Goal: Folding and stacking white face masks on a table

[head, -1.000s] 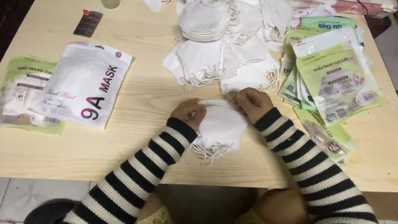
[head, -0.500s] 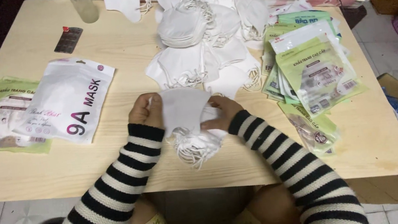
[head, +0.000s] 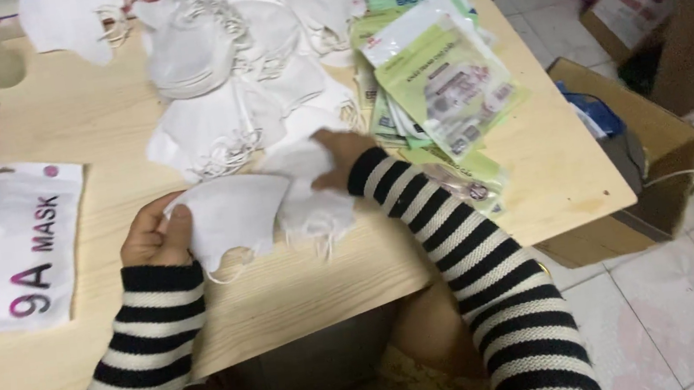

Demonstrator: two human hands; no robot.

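White folded mask pinched in my left hand; right hand rests flat, fingers spread, on mask pile atop wooden desk.

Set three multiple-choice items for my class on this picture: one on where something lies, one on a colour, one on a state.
1. Where does the green packet stack lie from the loose mask heap?
A. to its right
B. to its left
C. under the table

2. What colours are the sleeves?
A. red and yellow
B. black and white
C. plain green

3. What does the left hand do?
A. lies flat and empty
B. grips a white mask
C. holds a cup

Answers: 1 A, the packets sit right of the heap; 2 B, the stripes show; 3 B, its fingers pinch the mask's edge.
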